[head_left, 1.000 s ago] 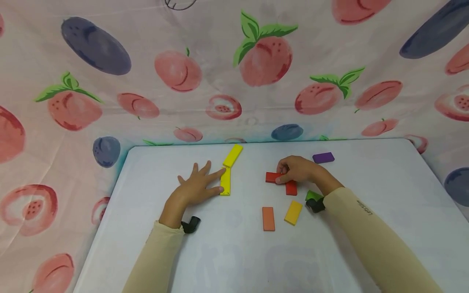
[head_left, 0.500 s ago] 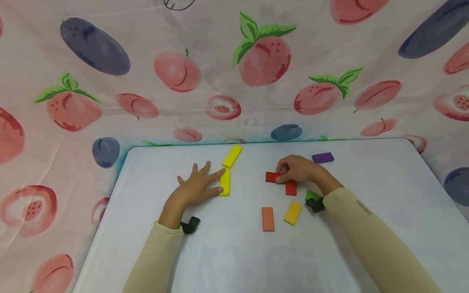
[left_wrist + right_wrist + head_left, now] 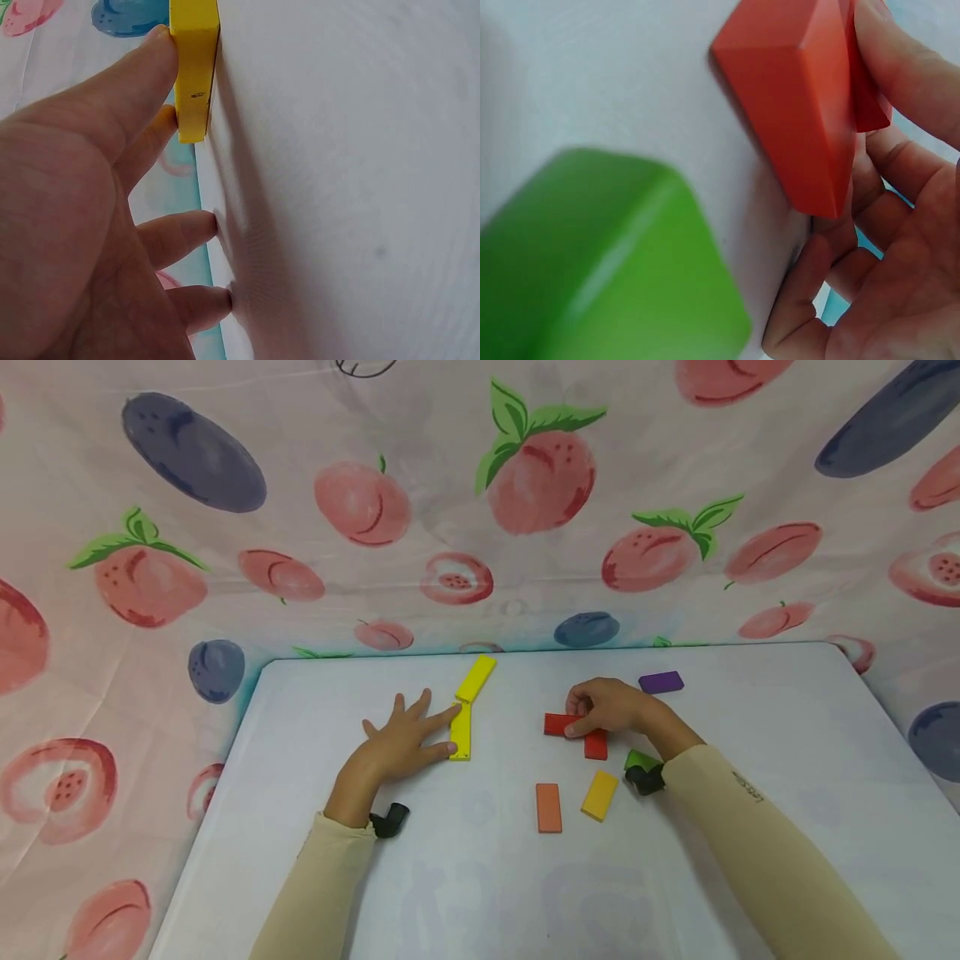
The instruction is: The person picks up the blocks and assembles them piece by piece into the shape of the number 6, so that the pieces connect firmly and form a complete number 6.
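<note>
My left hand (image 3: 396,745) lies with its fingers spread on the white table. Its thumb and index fingertip touch the left side of a yellow block (image 3: 463,732), also seen in the left wrist view as a yellow block (image 3: 195,79). A second yellow block (image 3: 477,679) meets its far end at an angle. On the right, my right hand (image 3: 611,704) pinches a red block (image 3: 555,724), thumb on the near side and fingers behind, partly hidden. Another red block (image 3: 596,747) lies right at its near side, forming a corner; the right wrist view shows this red block (image 3: 780,90) large.
Nearer to me lie an orange block (image 3: 549,808) and an amber block (image 3: 600,796). A green block (image 3: 640,760) is partly under the right wrist's black camera (image 3: 647,779). A purple block (image 3: 662,682) lies far right. Behind the table (image 3: 300,893) hangs a fruit-patterned cloth (image 3: 262,610).
</note>
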